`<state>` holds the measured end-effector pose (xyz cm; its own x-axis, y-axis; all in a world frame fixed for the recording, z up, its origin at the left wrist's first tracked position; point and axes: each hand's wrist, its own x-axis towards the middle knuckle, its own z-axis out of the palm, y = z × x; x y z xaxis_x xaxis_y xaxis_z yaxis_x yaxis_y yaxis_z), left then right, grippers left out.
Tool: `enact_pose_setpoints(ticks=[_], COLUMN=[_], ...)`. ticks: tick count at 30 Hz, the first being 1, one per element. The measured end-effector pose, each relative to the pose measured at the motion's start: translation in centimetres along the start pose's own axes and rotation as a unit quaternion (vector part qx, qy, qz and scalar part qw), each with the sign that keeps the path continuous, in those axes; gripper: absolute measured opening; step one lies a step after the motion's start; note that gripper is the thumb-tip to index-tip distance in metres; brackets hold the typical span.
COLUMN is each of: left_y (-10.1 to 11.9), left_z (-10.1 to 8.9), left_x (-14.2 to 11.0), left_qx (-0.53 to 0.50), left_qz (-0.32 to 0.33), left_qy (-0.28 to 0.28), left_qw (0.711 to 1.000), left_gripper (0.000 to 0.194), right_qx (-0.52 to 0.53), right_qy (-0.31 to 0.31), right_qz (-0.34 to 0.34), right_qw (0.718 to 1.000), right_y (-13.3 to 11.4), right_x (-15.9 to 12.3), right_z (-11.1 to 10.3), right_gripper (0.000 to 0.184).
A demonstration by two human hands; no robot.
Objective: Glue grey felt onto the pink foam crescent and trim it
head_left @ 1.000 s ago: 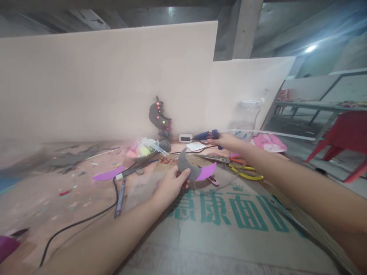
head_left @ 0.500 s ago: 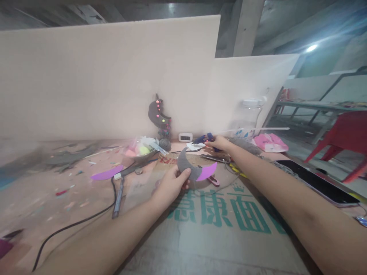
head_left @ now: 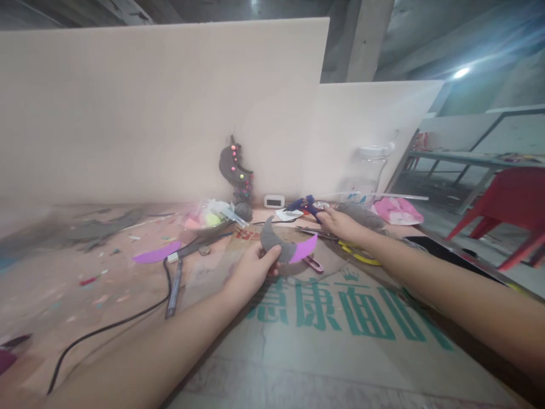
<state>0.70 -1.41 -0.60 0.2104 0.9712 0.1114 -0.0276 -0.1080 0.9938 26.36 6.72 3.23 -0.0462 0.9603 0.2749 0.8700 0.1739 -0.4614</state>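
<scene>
My left hand (head_left: 254,262) pinches a grey crescent (head_left: 272,241) between thumb and fingers, holding it over the cardboard (head_left: 298,352). A purple curved piece (head_left: 305,249) joins the crescent's right end. Farther back, my right hand (head_left: 343,222) has its fingers closed at the handle of a blue glue gun (head_left: 303,203). The gun's nozzle points left, and a long pale glue stick (head_left: 383,196) sticks out behind it. How firmly the fingers grip the handle is hard to see. Beneath the crescent lies a pink hair clip (head_left: 314,264).
A grey crescent with coloured beads (head_left: 232,165) is at the board behind. A bowl (head_left: 208,224), a small clock (head_left: 273,201) and a clear jar (head_left: 367,176) stand along the back. Yellow-handled scissors (head_left: 360,254), a pen (head_left: 174,292) and another purple piece (head_left: 157,253) lie around.
The glue gun has turned, and its stick reaches less far right. My right hand has slid rightward along the gun, exposing its handle. My left hand keeps the crescent nearly still.
</scene>
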Motion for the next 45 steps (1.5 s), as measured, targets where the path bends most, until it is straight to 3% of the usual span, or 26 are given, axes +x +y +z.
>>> enact_pose_setpoints(ticks=[5,9,12,14,16,21,25,26,30,36,39,45], left_y=[0.3,0.5,0.7,0.7,0.7,0.6,0.4,0.3,0.4,0.8,0.8,0.4], left_z=[-0.2,-0.2,-0.2,-0.1,-0.1,0.0,0.0,-0.1,-0.1,0.4,0.5,0.4], left_x=[0.0,-0.2,-0.3,-0.4,-0.4,-0.4,-0.4,-0.4,-0.7,-1.5,-1.8,-1.9], left_qx=[-0.019,-0.039,-0.039,-0.028,-0.012,0.006,0.022,0.034,0.106,0.168,0.168,0.218], left_qz=[0.002,0.002,0.003,0.008,0.014,0.014,0.000,0.005,0.031,0.023,0.017,0.074], left_qy=[0.008,0.014,0.009,0.005,0.003,0.007,0.003,-0.008,-0.059,-0.085,-0.093,-0.093], left_qw=[1.000,0.999,0.999,1.000,1.000,1.000,1.000,0.999,0.992,0.982,0.981,0.969], left_gripper=[0.036,0.037,0.037,0.037,0.036,0.034,0.067,0.066,0.029,0.042,0.039,0.033], right_qx=[0.051,0.032,-0.019,-0.028,-0.022,0.011,0.032,0.041,0.117,0.182,0.184,0.189], right_qy=[0.025,-0.030,-0.084,-0.101,-0.095,-0.064,-0.064,-0.065,-0.043,-0.021,-0.015,-0.009], right_qz=[-0.068,-0.178,-0.240,-0.251,-0.264,-0.306,-0.281,-0.267,-0.199,-0.124,-0.104,-0.099], right_qw=[0.996,0.983,0.967,0.962,0.960,0.950,0.957,0.961,0.972,0.975,0.977,0.977], right_y=[-2.0,-4.1,-5.5,-6.2,-6.7,-7.3,-7.0,-6.9,-6.4,-5.8,-5.7,-5.8], right_x=[-6.6,-10.3,-11.8,-12.2,-12.5,-13.1,-13.5,-13.4,-12.9,-11.8,-11.6,-11.6], right_z=[-1.6,-0.7,0.5,1.3,1.7,1.5,0.8,0.7,0.5,0.2,0.1,0.1], right_gripper=[0.050,0.035,0.048,0.035,0.019,0.022,0.026,0.026,0.022,0.024,0.024,0.022])
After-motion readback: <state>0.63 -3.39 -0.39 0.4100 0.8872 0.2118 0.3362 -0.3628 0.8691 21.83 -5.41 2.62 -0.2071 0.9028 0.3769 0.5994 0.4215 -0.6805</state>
